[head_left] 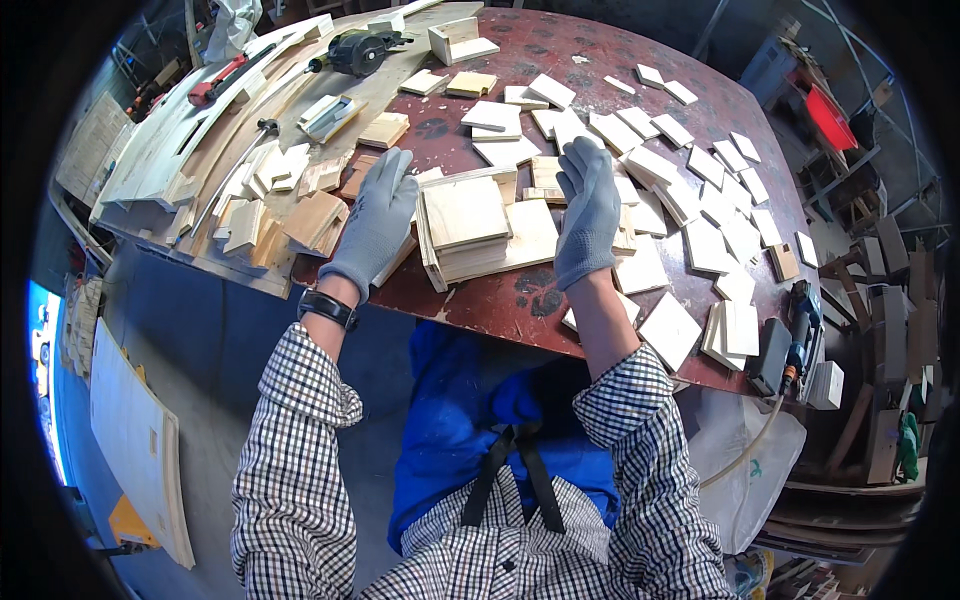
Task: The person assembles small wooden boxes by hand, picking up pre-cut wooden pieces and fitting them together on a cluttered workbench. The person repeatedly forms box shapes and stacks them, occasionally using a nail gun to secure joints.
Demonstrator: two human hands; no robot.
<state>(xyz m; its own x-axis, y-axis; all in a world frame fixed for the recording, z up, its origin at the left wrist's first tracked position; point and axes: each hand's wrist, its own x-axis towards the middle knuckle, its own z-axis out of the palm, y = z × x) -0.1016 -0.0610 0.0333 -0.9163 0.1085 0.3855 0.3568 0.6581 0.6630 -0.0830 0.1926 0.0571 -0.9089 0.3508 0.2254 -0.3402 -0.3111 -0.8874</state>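
Both gloved hands open, flat: left hand (378, 220) & right hand (588, 210) flank stack of wood squares (470, 228), holding nothing. Stack sits near front edge of red-brown table (520, 300), loose wood pieces (700, 200) scattered to right.

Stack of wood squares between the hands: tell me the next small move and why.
Probably close both hands inward onto the stack of wood squares. The left hand and right hand flank it with fingers open, seemingly not gripping yet, and its layers sit slightly offset, so squeezing the sides would likely square them up.
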